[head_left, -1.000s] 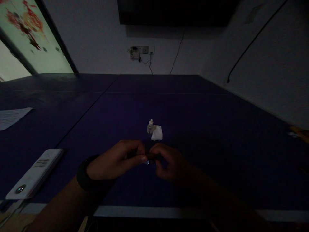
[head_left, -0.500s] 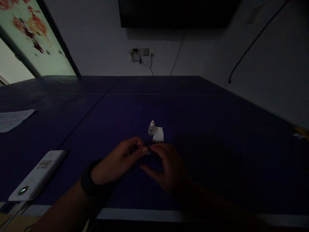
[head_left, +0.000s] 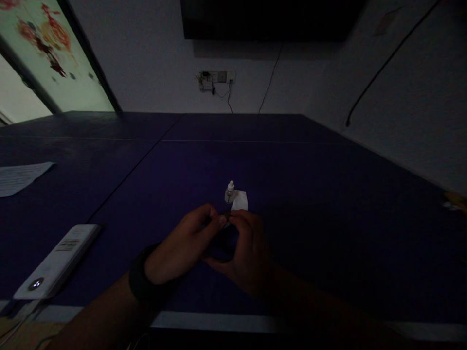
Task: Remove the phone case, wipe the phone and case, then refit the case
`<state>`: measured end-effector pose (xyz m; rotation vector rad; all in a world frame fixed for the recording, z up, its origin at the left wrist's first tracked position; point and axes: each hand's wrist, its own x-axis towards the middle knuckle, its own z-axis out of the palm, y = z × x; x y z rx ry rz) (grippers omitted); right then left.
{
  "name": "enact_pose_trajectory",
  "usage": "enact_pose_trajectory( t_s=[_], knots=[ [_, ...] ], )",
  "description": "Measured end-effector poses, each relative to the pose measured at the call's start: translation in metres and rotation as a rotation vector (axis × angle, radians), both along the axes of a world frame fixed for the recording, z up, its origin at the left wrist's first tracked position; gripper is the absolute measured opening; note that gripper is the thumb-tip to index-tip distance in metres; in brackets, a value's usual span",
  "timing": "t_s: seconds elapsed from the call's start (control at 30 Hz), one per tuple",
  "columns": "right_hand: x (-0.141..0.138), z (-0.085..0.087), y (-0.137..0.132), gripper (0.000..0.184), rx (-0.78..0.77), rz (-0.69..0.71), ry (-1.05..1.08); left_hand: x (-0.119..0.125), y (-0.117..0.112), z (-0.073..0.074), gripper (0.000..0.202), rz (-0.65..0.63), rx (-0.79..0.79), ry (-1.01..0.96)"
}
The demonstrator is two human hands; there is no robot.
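Dark-blue tabletop (head_left: 175, 170): the surface under both hands, seen from above; we see its seam running away to the left of them.

Left hand (head_left: 184, 245): wearing a black wristband (head_left: 140, 277), it lies to the left of the small glinting item (head_left: 226, 223), its fingers curled and pointing right.

Right hand (head_left: 248, 253): its fingers arch over the item from the right, and its thumb reaches beneath, toward the left hand.

Small glinting item: it sits at the far end of the gap between the hands, about equally near both. In this dim light, we cannot tell its long axis, or whether either hand truly grips it.

White-capped dropper bottle (head_left: 229, 193): it stands upright just beyond the item, beside a white tissue (head_left: 240, 201).

White power bank (head_left: 56, 262): it lies well to the left of the hands, angled across the table.
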<state>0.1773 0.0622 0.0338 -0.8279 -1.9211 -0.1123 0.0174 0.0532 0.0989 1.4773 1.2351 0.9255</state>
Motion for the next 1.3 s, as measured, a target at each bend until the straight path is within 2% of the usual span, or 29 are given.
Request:
enact_pose_trajectory(
  t_s=[0.1, 0.23, 0.4, 0.63, 0.77, 0.97, 1.3],
  knots=[
    [-0.001, -0.003, 0.000, 0.070, -0.050, -0.029, 0.028, 0.003, -0.002, 0.004, 0.033, -0.022, 0.002, 0.077],
    [-0.003, -0.007, 0.002, 0.071, -0.127, 0.055, 0.126, 0.006, -0.004, 0.009, 0.036, -0.053, 0.034, 0.200],
    [-0.008, -0.012, 0.004, 0.069, -0.147, 0.085, 0.239, 0.008, -0.004, 0.011, 0.036, -0.051, 0.088, 0.285],
    [-0.008, -0.010, 0.005, 0.069, -0.093, 0.074, 0.159, 0.005, -0.002, 0.011, 0.036, -0.065, 0.106, 0.315],
    [-0.008, -0.009, 0.005, 0.073, -0.137, 0.108, 0.151, 0.005, -0.002, 0.009, 0.036, -0.082, 0.132, 0.316],
    [-0.009, -0.011, 0.006, 0.062, -0.115, 0.128, 0.238, 0.007, -0.001, 0.009, 0.036, -0.109, 0.183, 0.367],
    [-0.007, -0.005, 0.010, 0.052, -0.037, 0.120, 0.239, 0.010, 0.000, 0.011, 0.035, -0.120, 0.211, 0.427]
  ],
)
